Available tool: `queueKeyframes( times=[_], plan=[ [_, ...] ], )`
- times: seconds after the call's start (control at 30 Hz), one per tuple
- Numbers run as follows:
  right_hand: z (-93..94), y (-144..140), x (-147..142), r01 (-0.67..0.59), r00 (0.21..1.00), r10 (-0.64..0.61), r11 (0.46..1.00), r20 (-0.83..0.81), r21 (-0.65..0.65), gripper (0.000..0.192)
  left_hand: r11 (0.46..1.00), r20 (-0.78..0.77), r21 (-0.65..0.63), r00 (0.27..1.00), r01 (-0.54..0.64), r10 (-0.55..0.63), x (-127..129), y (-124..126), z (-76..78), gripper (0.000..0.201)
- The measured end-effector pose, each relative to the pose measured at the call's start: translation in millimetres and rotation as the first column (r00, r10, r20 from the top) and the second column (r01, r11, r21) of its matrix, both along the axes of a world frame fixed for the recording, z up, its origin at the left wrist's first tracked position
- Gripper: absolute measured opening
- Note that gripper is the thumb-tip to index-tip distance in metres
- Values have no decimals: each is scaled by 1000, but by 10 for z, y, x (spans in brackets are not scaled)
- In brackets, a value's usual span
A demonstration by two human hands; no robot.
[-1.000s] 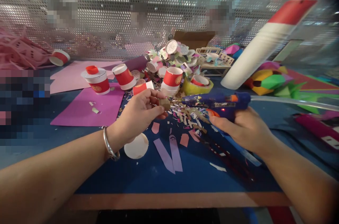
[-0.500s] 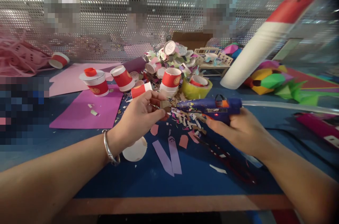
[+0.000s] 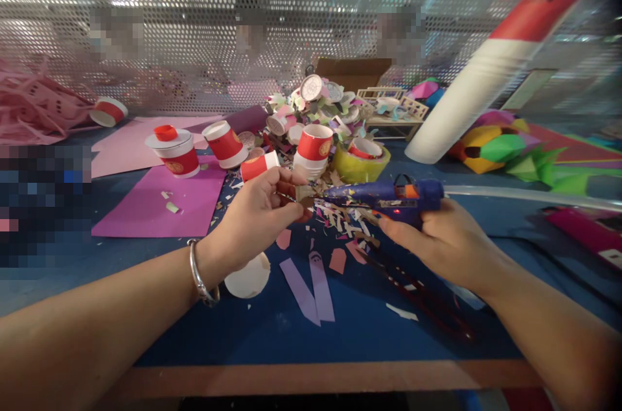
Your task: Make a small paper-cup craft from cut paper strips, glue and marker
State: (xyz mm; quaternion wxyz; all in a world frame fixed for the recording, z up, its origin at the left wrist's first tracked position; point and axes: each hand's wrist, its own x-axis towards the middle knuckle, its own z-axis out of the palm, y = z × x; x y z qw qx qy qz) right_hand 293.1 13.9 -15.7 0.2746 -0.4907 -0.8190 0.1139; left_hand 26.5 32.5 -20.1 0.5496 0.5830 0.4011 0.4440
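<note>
Glue gun [image 3: 383, 196] nozzle touching pinched brown piece [image 3: 304, 194]

Crowded craft table with open room only on the near side of the two hands.

Beyond where the left hand [image 3: 257, 213] pinches a small brown piece [image 3: 304, 195] against the glue gun [image 3: 383, 194], paper cups [image 3: 315, 146], a tape roll [image 3: 360, 161] and scraps [image 3: 340, 220] block the way; nearer, bare blue tabletop [image 3: 369, 327] lies open except purple strips [image 3: 311, 281].
</note>
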Motion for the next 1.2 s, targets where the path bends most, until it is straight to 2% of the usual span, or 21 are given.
queueKeyframes(
  times=[0.17,0.3,0.47,0.9,1.2],
  plan=[
    [-31,15,26,0,1000,1,1000,-6,12,30,1000,-64,11,998,21,-21,-32,1,-20,30],
    [-55,21,45,12,1000,-12,1000,-6,1,30,1000,-54,10,998,24,-24,-32,10,-26,29],
    [-19,13,7,-60,997,60,998,-38,-3,26,999,-57,8,998,34,-34,-22,21,-36,31],
    [20,-34,-28,-15,999,11,995,-37,-101,19,998,-108,-53,993,45,-50,28,-18,17,30],
    [59,-24,-61,-22,1000,22,999,-12,-45,21,998,-133,-21,990,52,-54,-11,-7,-24,30]
  ],
)
